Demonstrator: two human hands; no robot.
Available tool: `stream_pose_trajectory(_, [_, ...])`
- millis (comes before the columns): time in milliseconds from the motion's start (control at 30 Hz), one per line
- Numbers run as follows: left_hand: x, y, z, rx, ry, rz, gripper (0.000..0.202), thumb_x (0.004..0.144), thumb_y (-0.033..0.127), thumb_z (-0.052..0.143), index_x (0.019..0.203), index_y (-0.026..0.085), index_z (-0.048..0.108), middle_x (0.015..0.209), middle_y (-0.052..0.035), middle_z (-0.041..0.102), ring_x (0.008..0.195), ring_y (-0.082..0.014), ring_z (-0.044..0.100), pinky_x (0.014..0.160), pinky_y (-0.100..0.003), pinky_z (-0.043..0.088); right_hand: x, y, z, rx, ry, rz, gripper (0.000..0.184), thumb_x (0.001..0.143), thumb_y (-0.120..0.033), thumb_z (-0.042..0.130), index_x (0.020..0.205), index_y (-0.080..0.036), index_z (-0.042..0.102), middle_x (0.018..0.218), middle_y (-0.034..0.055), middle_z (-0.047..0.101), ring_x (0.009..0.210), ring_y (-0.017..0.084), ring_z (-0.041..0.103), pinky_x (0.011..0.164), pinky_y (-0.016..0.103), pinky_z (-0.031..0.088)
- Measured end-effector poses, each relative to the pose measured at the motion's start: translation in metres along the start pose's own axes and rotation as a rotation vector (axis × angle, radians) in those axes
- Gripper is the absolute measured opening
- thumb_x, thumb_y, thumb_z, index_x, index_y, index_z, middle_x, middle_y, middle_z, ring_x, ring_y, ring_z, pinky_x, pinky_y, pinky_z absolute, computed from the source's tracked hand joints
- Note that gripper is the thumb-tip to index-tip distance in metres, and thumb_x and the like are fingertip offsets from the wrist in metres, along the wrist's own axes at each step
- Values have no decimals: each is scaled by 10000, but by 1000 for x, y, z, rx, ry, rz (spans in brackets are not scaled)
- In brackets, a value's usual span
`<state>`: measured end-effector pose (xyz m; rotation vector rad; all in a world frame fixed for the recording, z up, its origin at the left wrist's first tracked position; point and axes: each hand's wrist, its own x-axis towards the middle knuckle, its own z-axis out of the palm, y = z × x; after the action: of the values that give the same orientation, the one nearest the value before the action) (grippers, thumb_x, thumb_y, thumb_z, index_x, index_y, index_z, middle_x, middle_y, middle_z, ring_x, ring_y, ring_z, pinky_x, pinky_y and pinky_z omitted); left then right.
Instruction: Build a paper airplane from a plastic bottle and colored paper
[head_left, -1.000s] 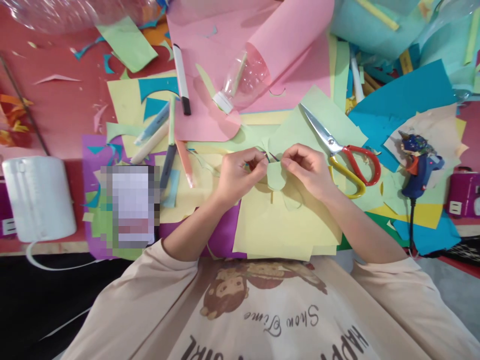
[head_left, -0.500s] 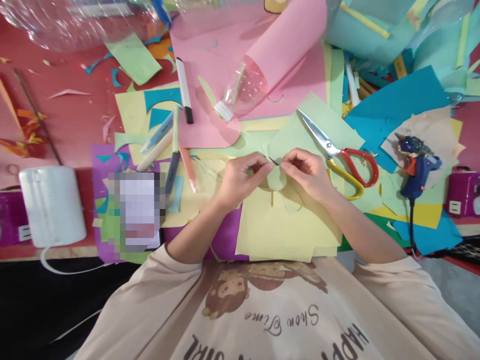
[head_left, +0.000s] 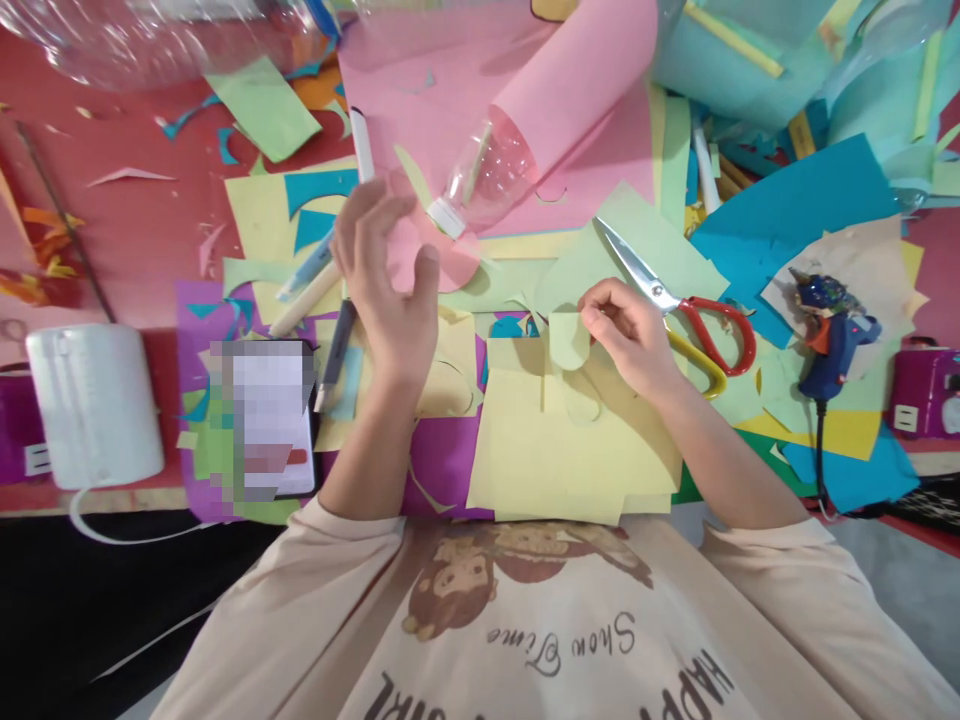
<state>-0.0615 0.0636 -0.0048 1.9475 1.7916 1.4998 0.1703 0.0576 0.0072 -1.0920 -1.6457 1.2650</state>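
Note:
My left hand (head_left: 386,290) is raised over the left side of the paper pile, its fingers curved and spread with nothing in them. Just beyond its fingertips lies a white marker (head_left: 361,145), its lower end hidden by the hand. A dark-capped marker (head_left: 336,355) and a pale blue marker (head_left: 306,270) are beside the wrist. In a pinch, my right hand (head_left: 628,335) holds a small pale green paper piece (head_left: 570,342) with a rounded lower edge. Below it are stacked yellow paper sheets (head_left: 577,460). Scissors (head_left: 697,330) with red and yellow handles lie right of this hand.
A clear plastic bottle (head_left: 495,175) with pink paper wrapped round it lies ahead. To the right rests a blue glue gun (head_left: 836,335) with its cord. At left are a phone (head_left: 274,420) and a white case (head_left: 94,405). Blue and green paper scraps cover much of the table.
My left hand has let go of the pale green paper piece and moved left and away from me, its fingers opening. My right hand still pinches the piece.

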Motion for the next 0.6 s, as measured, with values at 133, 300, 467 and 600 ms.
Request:
stream_pose_trajectory(133, [5,-21,-1,58,-280,-92,578,911,597,489,1400,326,344,1497,97,387,1484,-165,142,1252,-407,105,3,5,-5,-252,77,-104,40,910,-242,530,874,-224,535,777,-4,602,674,119,571,609,256,480])
stream_pose_trajectory(300, [-2,-34,6,-140,-320,-95,427,883,512,562,1272,339,530,1338,54,565,1420,-271,260,1223,-535,101,6,12,-12,-588,204,-268,102,929,-218,485,946,-237,583,923,51,639,890,206,616,794,391,529])
stream_pose_trajectory(467, [-5,-23,8,-16,-261,-16,286,853,408,618,1137,383,597,1174,27,649,1315,-290,408,1226,-574,50,6,12,-12,-674,243,-294,175,931,-173,468,1034,-248,588,1156,91,624,1129,260,569,979,497,466])
stream_pose_trajectory(600, [-5,-18,10,24,-278,-28,289,838,376,638,1123,380,595,1175,1,635,1296,-301,427,1218,-584,39,6,12,-8,-686,140,-276,186,880,-144,539,1031,-241,589,1057,67,682,1027,250,607,928,460,487])
